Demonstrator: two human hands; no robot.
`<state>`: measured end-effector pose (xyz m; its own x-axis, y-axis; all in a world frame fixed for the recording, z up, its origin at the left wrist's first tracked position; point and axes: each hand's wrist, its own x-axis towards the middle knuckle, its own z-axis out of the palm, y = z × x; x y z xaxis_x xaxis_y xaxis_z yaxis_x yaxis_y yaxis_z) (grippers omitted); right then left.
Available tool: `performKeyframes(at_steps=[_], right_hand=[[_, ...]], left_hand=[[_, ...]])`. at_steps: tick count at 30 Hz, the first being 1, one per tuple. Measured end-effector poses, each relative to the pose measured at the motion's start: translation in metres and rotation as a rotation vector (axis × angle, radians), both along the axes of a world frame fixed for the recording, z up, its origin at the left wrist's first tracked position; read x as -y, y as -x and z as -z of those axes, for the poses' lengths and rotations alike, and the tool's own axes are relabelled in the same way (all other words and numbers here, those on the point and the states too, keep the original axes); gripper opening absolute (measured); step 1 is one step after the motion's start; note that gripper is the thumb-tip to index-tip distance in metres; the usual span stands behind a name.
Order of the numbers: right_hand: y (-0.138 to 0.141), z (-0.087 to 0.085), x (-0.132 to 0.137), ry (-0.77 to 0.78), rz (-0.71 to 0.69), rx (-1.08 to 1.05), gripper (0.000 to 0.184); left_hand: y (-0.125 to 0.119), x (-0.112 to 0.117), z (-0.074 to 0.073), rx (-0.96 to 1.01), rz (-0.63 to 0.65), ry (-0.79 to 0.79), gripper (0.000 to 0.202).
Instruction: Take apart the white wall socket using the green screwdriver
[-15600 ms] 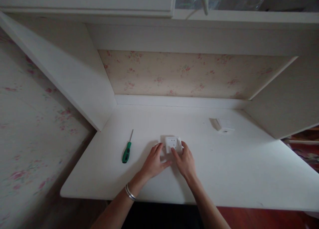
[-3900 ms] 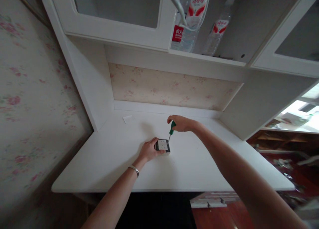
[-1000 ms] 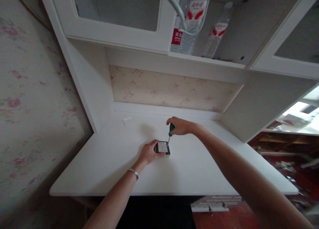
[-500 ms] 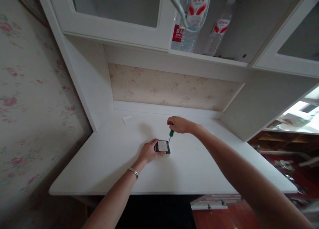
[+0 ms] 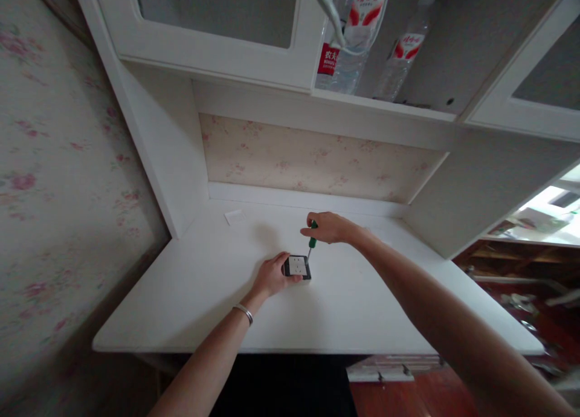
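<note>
Head view: socket (image 5: 298, 265) on white surface (image 5: 362, 308), left end in left hand (image 5: 270, 276), fingers pinching far and near edges. Likely light, stiff, plastic brittle if forced; best held by edges, clear of screwdriver (image 5: 312, 243) tip. Right hand (image 5: 333, 228) fingers curled round green handle, tip at socket's right side. Look: pale slotted face, black frame, pale base beneath.

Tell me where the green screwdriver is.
In the head view, the green screwdriver is in the right hand, just right of centre, its tip down at the right side of the socket.
</note>
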<state>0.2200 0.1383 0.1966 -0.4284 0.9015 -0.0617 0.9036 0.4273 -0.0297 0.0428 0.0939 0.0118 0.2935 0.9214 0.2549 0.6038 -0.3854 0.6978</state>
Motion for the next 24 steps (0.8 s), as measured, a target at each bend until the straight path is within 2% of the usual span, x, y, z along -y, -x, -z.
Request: performKeyframes(at_steps=[3, 7, 12, 16, 20, 22, 24], right_hand=[[0.002, -0.001, 0.003, -0.005, 0.010, 0.006, 0.022], [0.005, -0.003, 0.008, -0.015, 0.012, 0.013, 0.032], [0.008, -0.002, 0.012, -0.063, 0.053, 0.016, 0.023], [0.008, -0.004, 0.014, -0.064, 0.023, 0.011, 0.033], [0.009, -0.004, 0.015, -0.084, 0.077, 0.034, 0.026], [0.009, -0.004, 0.015, -0.079, 0.052, 0.017, 0.022], [0.008, -0.004, 0.014, -0.069, 0.021, 0.008, 0.028]], left_hand=[[0.000, 0.001, -0.002, -0.015, -0.013, 0.018, 0.066], [0.000, 0.000, -0.001, -0.015, -0.013, -0.006, 0.069], [0.000, 0.000, 0.002, -0.012, -0.015, -0.023, 0.069], [0.000, -0.001, 0.004, -0.010, -0.009, -0.023, 0.070], [0.000, -0.002, 0.005, -0.007, -0.010, -0.029, 0.069], [0.000, -0.003, 0.006, -0.010, -0.015, -0.021, 0.070], [0.001, -0.003, 0.006, -0.014, -0.019, -0.020, 0.071]])
